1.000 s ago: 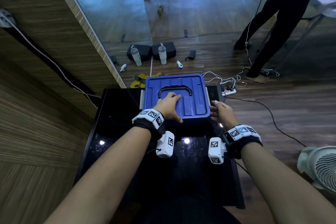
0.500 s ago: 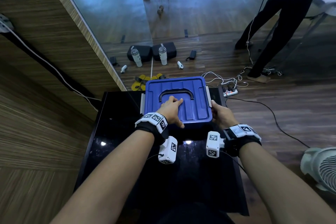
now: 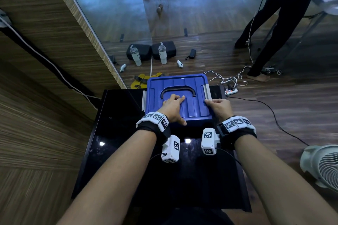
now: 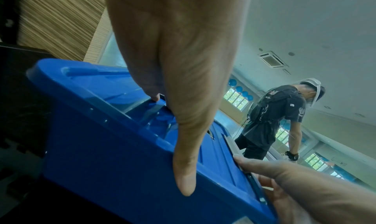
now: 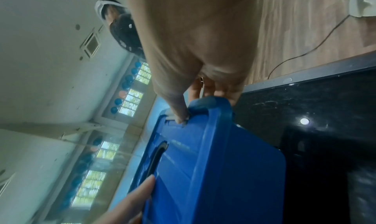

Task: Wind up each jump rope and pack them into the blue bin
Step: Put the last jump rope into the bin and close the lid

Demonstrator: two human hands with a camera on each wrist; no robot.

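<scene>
- In the middle of the head view, the blue bin (image 3: 193, 86) sat at the far end of the black table (image 3: 128, 160), its lid (image 3: 199, 107) on and the dark handle (image 3: 178, 89) lying flat in its recess.
- My left hand (image 3: 172, 107) lay palm down on the lid, fingers straight and together, their tips just inside the arch of the handle; my thumb reached toward the lid's near edge. It gripped nothing.
- In the left wrist view that hand (image 4: 183, 82) filled the upper centre, the fingertips pressing into the lid's recess.
- My right hand (image 3: 218, 107) was at the bin's right side, by the grey latch (image 3: 206, 92). In the right wrist view my thumb (image 5: 179, 111) pressed on top at the lid's corner while the other fingers curled round the edge below, so the hand clasped the rim.
- No jump rope showed in any view; I could not tell what was inside the bin.
- In the upper right of the head view a person in dark clothes (image 3: 285, 14) stood on the wooden floor; a white fan (image 3: 323, 164) sat at the lower right, and two bottles (image 3: 162, 54) stood near the mirror wall.
</scene>
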